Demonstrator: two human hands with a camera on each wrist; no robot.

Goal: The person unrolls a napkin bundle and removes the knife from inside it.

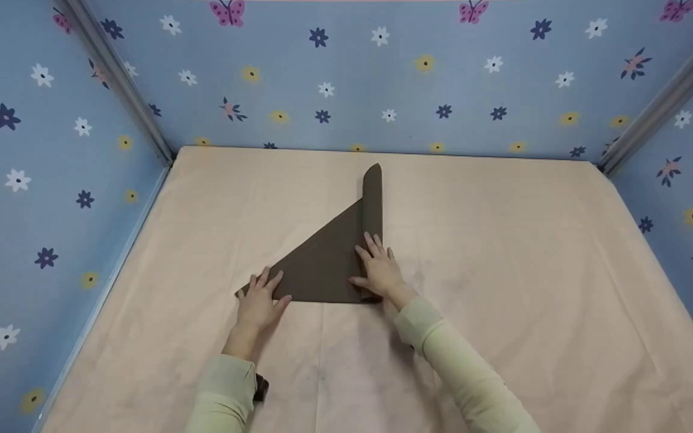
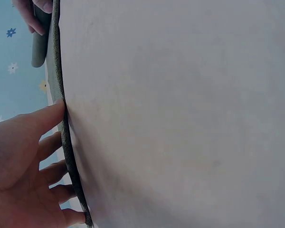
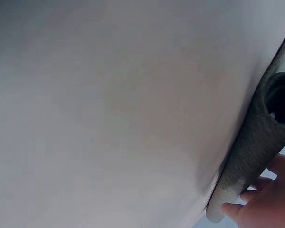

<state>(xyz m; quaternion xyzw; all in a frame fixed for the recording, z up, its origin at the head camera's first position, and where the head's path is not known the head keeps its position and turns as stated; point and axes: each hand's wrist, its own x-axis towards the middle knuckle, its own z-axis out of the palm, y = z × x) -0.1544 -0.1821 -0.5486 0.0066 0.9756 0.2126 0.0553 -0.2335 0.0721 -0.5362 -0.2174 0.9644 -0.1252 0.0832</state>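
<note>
A dark brown-grey cloth [image 1: 316,258] lies on the table as a flat triangle, its right side wound into an upright-running roll [image 1: 372,198] that sticks out past the far slanted edge. At the cloth's left corner rests my left hand [image 1: 257,307], fingers spread and fairly straight. My right hand [image 1: 381,273] lies over the near part of the roll, fingers extended along it and thumb on the flat cloth beside it. The right wrist view looks into the roll's hollow near end [image 3: 251,147]. In the left wrist view, fingertips of the left hand [image 2: 19,152] touch the cloth's edge.
A pale peach cloth [image 1: 533,270] with light creases covers the table. Blue flowered panels [image 1: 346,78] enclose its back and sides, with grey metal posts [image 1: 121,78] at the rear corners. Something small and black [image 1: 260,388] sits at the left cuff.
</note>
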